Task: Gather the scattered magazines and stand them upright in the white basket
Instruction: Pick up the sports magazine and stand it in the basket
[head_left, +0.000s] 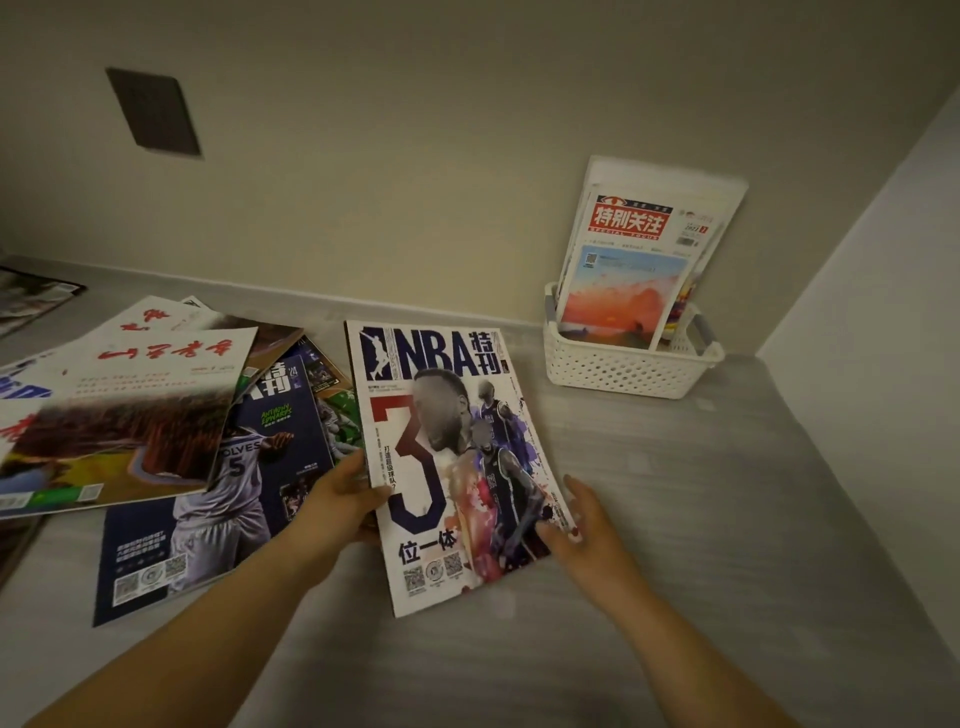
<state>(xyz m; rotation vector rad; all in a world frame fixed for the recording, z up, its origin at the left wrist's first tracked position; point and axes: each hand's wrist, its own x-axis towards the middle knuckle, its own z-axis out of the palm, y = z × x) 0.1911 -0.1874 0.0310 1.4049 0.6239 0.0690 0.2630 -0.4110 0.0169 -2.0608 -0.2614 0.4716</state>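
Note:
A white NBA magazine (447, 457) with a big red and blue "3" is lifted a little off the grey floor at centre. My left hand (343, 499) grips its left edge, thumb on the cover. At its lower right edge my right hand (582, 525) touches it, fingers spread against the side. The white perforated basket (623, 369) stands at the back right against the wall. It holds upright magazines, the front one (623, 270) with a red title block and an orange sunset picture. More magazines lie scattered at the left, among them a dark blue one (218, 499) and a white one with red script (130, 400).
The wall runs behind the basket and meets a side wall (883, 312) at the right, forming a corner. A dark plate (153, 111) is set in the back wall. Another magazine (31, 296) lies at the far left edge. Bare grey floor (675, 519) spreads between me and the basket.

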